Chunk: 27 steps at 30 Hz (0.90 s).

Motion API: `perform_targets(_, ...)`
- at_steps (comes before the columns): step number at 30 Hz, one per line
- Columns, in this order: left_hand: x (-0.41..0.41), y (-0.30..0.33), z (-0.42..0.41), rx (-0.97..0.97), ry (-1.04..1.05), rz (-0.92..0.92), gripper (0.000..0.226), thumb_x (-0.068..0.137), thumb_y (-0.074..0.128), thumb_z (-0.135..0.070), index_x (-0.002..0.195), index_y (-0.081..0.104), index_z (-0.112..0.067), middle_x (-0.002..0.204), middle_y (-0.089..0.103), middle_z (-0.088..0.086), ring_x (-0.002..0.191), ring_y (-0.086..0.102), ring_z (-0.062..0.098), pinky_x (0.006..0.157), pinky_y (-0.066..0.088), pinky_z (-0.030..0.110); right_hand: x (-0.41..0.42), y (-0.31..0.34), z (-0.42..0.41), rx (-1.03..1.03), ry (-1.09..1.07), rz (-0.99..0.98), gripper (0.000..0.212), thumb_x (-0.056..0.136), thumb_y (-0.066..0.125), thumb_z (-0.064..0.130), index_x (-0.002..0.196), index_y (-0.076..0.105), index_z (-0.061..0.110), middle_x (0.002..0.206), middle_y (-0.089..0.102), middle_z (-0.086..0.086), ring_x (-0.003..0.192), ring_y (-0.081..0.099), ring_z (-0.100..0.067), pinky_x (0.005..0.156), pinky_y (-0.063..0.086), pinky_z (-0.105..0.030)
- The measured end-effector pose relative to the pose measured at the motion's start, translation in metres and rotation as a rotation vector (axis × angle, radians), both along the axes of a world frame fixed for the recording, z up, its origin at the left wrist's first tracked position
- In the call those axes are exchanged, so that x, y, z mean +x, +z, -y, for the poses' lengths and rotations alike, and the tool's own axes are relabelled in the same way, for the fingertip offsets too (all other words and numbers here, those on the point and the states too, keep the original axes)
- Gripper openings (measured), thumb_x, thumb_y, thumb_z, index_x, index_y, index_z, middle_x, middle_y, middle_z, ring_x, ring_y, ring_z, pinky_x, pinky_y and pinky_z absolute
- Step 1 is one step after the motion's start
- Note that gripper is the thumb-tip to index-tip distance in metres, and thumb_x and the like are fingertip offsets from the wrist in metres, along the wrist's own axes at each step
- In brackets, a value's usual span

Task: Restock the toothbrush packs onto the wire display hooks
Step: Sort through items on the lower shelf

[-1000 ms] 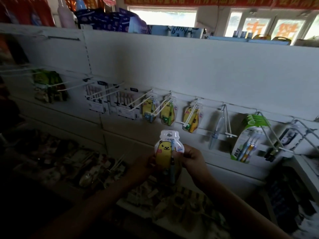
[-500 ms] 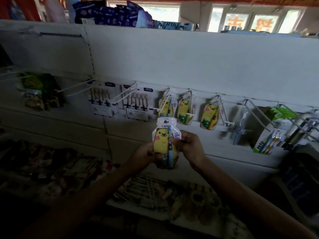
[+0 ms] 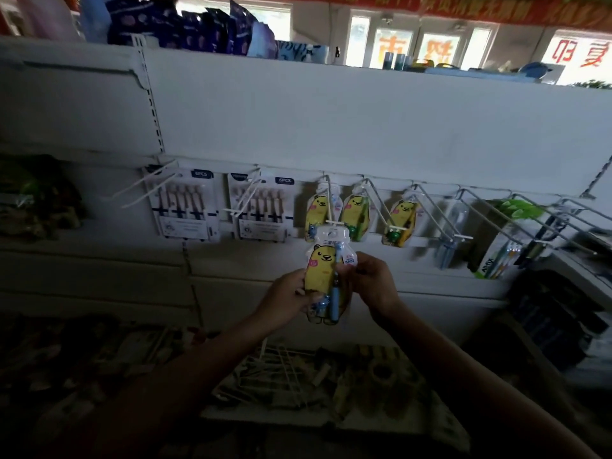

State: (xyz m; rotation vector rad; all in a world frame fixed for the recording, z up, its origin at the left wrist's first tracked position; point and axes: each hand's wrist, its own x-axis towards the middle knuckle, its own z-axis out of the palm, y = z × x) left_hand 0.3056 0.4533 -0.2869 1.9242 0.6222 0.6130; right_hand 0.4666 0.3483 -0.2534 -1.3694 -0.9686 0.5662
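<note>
A yellow bear toothbrush pack (image 3: 326,270) with a blue brush stands upright in front of me. My left hand (image 3: 288,298) grips its left side and my right hand (image 3: 372,283) pinches its right edge. The pack's white top sits just under the tip of a wire hook (image 3: 331,210). On that hook and the two to its right hang similar bear packs (image 3: 318,210), (image 3: 356,212), (image 3: 402,217). Two six-brush packs (image 3: 187,208), (image 3: 263,213) hang further left.
To the right, long wire hooks (image 3: 490,217) jut out toward me, carrying a clear pack (image 3: 452,223) and a green-topped pack (image 3: 503,240). Below the hooks is a dim shelf (image 3: 331,385) of mixed goods. Blue bags (image 3: 185,24) sit atop the white back panel (image 3: 331,120).
Both hands have raised the bear pack and brought it closer to the hooks. The view has swung left and nearer the shelf.
</note>
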Motion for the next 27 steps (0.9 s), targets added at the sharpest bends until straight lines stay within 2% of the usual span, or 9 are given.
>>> perform_targets(8,0.005,-0.001,-0.024,0.047,-0.002,-0.023,0.026,0.084,0.075,-0.021,0.110,0.067,-0.025,0.102,0.074,-0.006,0.087,0.070,0.012,0.077,0.059,0.048,0.001,-0.006,-0.018,-0.023,-0.022,-0.030,0.008,0.092,0.070,0.019,0.094,0.075,0.012,0.097,0.076,-0.016,0.094,0.071,-0.040,0.083,0.056,-0.063)
perform_targets(13,0.013,0.001,-0.032,0.054,-0.014,0.004,0.028,0.085,0.074,-0.020,0.108,0.065,-0.033,0.098,0.074,-0.012,0.087,0.070,0.005,0.079,0.058,0.046,0.012,-0.005,-0.027,-0.006,-0.009,-0.073,0.017,0.094,0.067,0.013,0.101,0.070,-0.002,0.097,0.075,-0.022,0.093,0.070,-0.045,0.080,0.057,-0.060)
perform_targets(18,0.023,-0.003,-0.049,0.032,0.004,-0.008,0.027,0.087,0.073,-0.020,0.112,0.066,-0.025,0.103,0.074,-0.007,0.093,0.070,0.010,0.081,0.058,0.048,0.021,-0.008,-0.047,-0.034,0.006,-0.081,0.011,0.095,0.064,0.010,0.101,0.072,0.005,0.096,0.077,-0.014,0.089,0.074,-0.033,0.078,0.060,-0.050)
perform_targets(21,0.035,-0.002,-0.064,0.013,0.009,-0.001,0.028,0.087,0.073,-0.022,0.115,0.065,-0.023,0.105,0.073,-0.006,0.093,0.069,0.009,0.082,0.057,0.048,0.033,-0.004,-0.064,-0.039,0.001,-0.081,0.012,0.095,0.064,0.012,0.102,0.074,0.009,0.098,0.077,-0.012,0.092,0.074,-0.032,0.080,0.060,-0.048)
perform_targets(24,0.051,-0.003,-0.080,-0.009,-0.002,0.009,0.039,0.081,0.080,-0.029,0.117,0.064,-0.025,0.109,0.072,-0.008,0.100,0.066,0.007,0.085,0.057,0.042,0.049,-0.001,-0.085,-0.077,-0.024,-0.061,0.014,0.094,0.064,0.006,0.092,0.075,0.016,0.091,0.078,-0.006,0.089,0.074,-0.026,0.082,0.060,-0.047)
perform_targets(27,0.068,-0.006,-0.098,-0.010,0.022,-0.012,0.047,0.079,0.081,-0.028,0.121,0.062,-0.024,0.112,0.070,-0.007,0.104,0.064,0.008,0.085,0.055,0.036,0.065,0.001,-0.108,-0.135,-0.050,-0.051,0.019,0.093,0.061,0.001,0.084,0.072,0.014,0.079,0.076,-0.002,0.080,0.073,-0.019,0.079,0.061,-0.045)
